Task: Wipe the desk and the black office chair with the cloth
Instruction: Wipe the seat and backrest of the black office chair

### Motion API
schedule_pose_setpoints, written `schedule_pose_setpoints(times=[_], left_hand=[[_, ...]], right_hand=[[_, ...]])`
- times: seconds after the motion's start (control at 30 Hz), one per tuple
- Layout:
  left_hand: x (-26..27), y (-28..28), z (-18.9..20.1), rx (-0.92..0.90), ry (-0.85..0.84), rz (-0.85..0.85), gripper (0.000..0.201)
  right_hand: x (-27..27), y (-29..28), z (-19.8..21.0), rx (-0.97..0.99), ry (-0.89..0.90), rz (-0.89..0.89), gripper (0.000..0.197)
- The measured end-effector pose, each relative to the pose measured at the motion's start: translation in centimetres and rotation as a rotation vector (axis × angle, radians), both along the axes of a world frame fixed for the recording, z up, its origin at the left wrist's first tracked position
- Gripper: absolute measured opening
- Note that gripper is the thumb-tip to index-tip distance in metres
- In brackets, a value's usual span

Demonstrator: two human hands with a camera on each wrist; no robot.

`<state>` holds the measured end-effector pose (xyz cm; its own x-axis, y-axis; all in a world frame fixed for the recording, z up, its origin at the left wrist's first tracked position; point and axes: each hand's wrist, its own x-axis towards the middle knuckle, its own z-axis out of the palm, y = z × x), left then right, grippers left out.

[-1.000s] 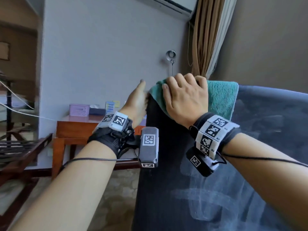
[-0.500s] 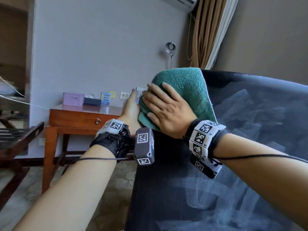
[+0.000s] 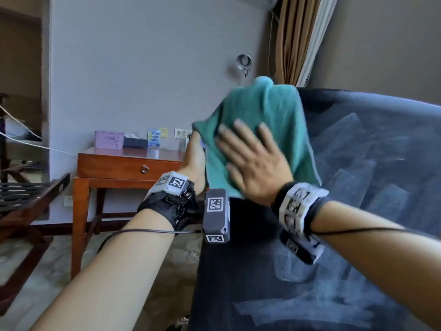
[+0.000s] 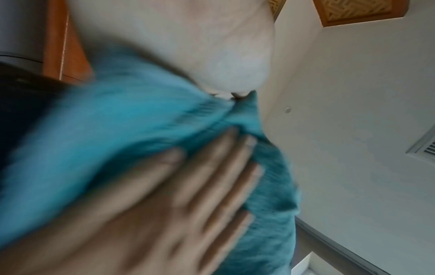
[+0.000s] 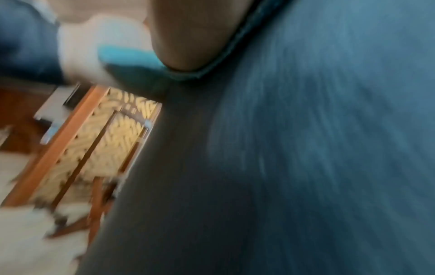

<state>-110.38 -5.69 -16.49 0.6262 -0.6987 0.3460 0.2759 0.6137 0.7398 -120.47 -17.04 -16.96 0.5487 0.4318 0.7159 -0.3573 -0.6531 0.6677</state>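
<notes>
A teal cloth [image 3: 267, 111] [image 4: 117, 115] lies draped over the upper left corner of the black office chair's backrest [image 3: 358, 163] [image 5: 306, 148]. My right hand [image 3: 250, 158] [image 4: 188, 186] presses flat on the cloth, its fingers straight and spread. My left hand [image 3: 194, 158] [image 4: 212, 46] lies along the backrest's left edge. Its fingertips meet a puckered fold at the cloth's left corner and seem to pinch it; the fingers are mostly hidden. Both wrist views are blurred. The wooden desk [image 3: 128, 168] with one drawer stands behind, against the wall.
On the desk sit a purple box [image 3: 109, 139] and a dark tissue box [image 3: 135, 142]. A dark wooden slatted rack [image 3: 28, 199] stands at the left. A brown curtain [image 3: 293, 39] hangs behind the chair. Patterned carpet [image 3: 155, 271] lies between me and the desk.
My right hand came off the backrest's top edge and slid down its face with the cloth, the fingers uncurling to lie flat. My left hand stayed at the left edge.
</notes>
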Motion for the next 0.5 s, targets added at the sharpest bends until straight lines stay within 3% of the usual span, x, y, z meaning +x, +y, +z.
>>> schedule_pose_setpoints(times=[0.07, 0.13, 0.2, 0.23, 0.3, 0.37, 0.43, 0.5], left_hand=[[0.5, 0.4, -0.2, 0.088, 0.031, 0.026, 0.084], [0.6, 0.7, -0.3, 0.124, 0.065, 0.098, 0.087], [0.6, 0.5, -0.1, 0.143, 0.051, 0.141, 0.082], [0.2, 0.6, 0.2, 0.143, 0.026, 0.137, 0.077], [-0.6, 0.8, 1.0, 0.172, -0.072, 0.160, 0.073], [-1.1, 0.8, 1.7, 0.234, -0.140, 0.193, 0.076], [-1.2, 0.3, 2.4, 0.210, -0.165, 0.233, 0.068], [-1.7, 0.2, 2.8, 0.180, -0.160, 0.215, 0.064]], right_hand=[[0.6, -1.0, -4.0, 0.009, 0.193, 0.046, 0.052], [0.4, -2.4, -4.9, -0.096, 0.299, 0.144, 0.048], [0.0, -3.1, -2.6, -0.283, 0.214, 0.234, 0.038], [-0.3, -3.5, -0.6, -0.288, 0.180, 0.234, 0.033], [-1.3, -3.9, 4.2, -0.162, 0.112, 0.174, 0.033], [-2.1, -3.8, 7.3, -0.049, 0.010, 0.077, 0.047], [-2.3, -2.6, 6.4, 0.007, -0.093, 0.036, 0.051], [-1.6, -1.9, 2.6, 0.013, -0.056, 0.130, 0.046]])
